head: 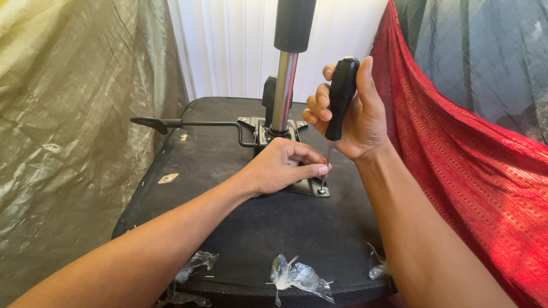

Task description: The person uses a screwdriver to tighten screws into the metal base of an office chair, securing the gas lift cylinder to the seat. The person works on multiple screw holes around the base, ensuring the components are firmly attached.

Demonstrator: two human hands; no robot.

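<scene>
An upturned black chair seat [268,228] fills the middle of the view, its fabric underside facing up, with an olive sheet [68,142] hanging close on one side and a red patterned cloth [456,165] on the other. From its centre rises the gas-lift column [283,85], set into a metal mechanism plate [308,187] from which a black lever [171,122] sticks out sideways.

The right hand [357,114] is clenched around the black handle of a screwdriver [341,97], held upright, its thin shaft running down to a screw [322,190] at the near corner of the plate. The left hand [282,168] rests on the plate, its fingers [311,170] pinched around the shaft just above the tip, steadying it.

The step in hand looks like driving or loosening this corner screw. The next move seems to call for keeping the tip seated and the shaft vertical while the handle turns.

The column stands just beside the right hand's knuckles, and the red cloth hangs near that wrist, so room is tight. Scraps of clear plastic [297,276] cling along the seat's near edge.
</scene>
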